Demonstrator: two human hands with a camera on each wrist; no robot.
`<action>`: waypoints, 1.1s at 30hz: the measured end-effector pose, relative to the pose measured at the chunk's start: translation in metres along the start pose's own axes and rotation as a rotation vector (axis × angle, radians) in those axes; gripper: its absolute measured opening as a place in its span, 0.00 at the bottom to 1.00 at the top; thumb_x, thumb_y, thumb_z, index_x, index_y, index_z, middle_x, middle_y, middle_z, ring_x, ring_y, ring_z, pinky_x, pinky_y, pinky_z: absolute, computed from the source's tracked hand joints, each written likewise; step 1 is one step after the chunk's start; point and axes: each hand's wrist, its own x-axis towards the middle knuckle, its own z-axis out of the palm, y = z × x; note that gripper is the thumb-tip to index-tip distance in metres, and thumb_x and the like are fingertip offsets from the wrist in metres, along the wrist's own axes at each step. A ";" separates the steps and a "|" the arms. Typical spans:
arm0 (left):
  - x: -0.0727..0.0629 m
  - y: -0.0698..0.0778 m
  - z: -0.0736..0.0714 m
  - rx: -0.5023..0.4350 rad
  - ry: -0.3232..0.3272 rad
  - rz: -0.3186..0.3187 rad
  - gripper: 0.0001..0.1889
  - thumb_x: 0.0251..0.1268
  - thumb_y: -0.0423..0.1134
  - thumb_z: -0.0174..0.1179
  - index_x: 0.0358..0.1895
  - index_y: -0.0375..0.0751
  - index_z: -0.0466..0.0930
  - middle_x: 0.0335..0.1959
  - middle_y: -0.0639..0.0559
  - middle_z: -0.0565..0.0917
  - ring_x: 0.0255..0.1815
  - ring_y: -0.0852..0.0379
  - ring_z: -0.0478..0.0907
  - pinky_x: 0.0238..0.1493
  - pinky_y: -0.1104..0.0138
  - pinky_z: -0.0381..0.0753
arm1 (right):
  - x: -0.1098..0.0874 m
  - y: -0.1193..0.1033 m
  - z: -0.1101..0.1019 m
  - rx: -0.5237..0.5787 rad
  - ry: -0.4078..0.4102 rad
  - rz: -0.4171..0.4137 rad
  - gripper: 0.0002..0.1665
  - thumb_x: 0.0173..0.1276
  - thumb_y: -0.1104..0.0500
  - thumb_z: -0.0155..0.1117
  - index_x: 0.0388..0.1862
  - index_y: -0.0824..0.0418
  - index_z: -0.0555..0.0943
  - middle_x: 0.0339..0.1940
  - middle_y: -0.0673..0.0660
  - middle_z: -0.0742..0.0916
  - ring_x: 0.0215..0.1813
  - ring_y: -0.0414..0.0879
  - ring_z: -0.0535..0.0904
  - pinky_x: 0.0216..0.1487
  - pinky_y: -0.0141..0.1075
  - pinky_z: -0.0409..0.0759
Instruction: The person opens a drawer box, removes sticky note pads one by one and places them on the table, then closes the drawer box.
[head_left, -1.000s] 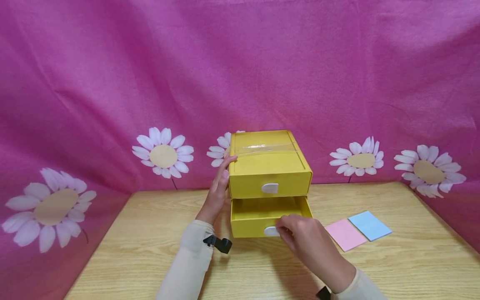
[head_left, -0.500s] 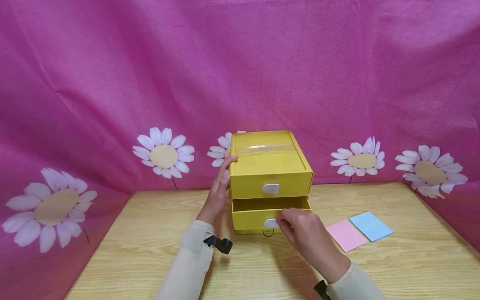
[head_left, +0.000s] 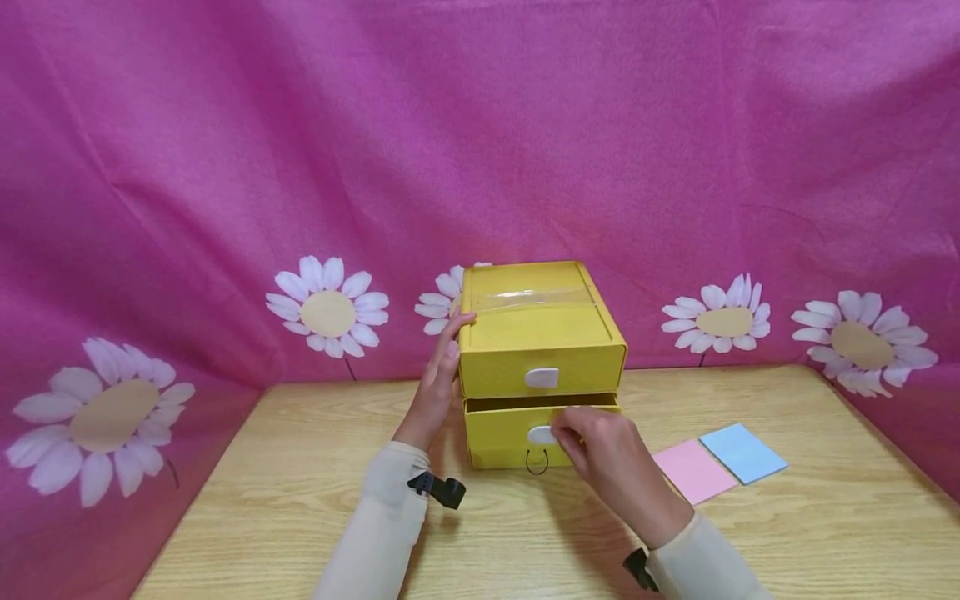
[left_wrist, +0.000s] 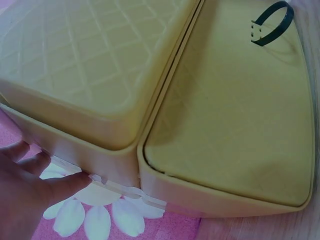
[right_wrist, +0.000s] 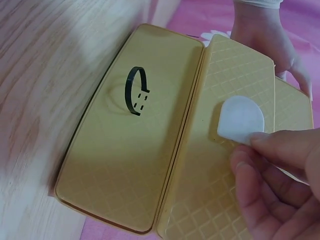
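Note:
A yellow drawer box (head_left: 536,325) stands on the table, with clear tape across its top. Its upper drawer (head_left: 495,373) is closed, while the middle drawer (head_left: 495,427) sticks out a little, a narrow dark gap above its front. My right hand (head_left: 618,462) pinches the edge of the middle drawer's white handle (right_wrist: 240,120) between thumb and curled fingers. Below it, the bottom drawer (left_wrist: 230,110) is flush and carries a black loop pull (right_wrist: 129,92). With fingers extended, my left hand (head_left: 431,392) rests against the box's left side.
To the right of the box, a pink paper pad (head_left: 693,471) and a blue paper pad (head_left: 742,452) lie on the wooden table (head_left: 300,483). A pink cloth (head_left: 525,150) with white daisies hangs behind and along the sides.
The middle drawer has slid inward, with my right hand moving along on its handle. The black loop below has come into sight. My left hand and the box stay in place.

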 end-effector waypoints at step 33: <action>0.002 -0.004 0.000 -0.036 -0.011 0.024 0.27 0.75 0.46 0.30 0.73 0.45 0.55 0.79 0.44 0.38 0.77 0.51 0.38 0.70 0.44 0.50 | 0.008 0.011 0.010 0.011 0.029 0.062 0.11 0.53 0.69 0.74 0.25 0.56 0.81 0.22 0.46 0.83 0.23 0.37 0.72 0.25 0.32 0.76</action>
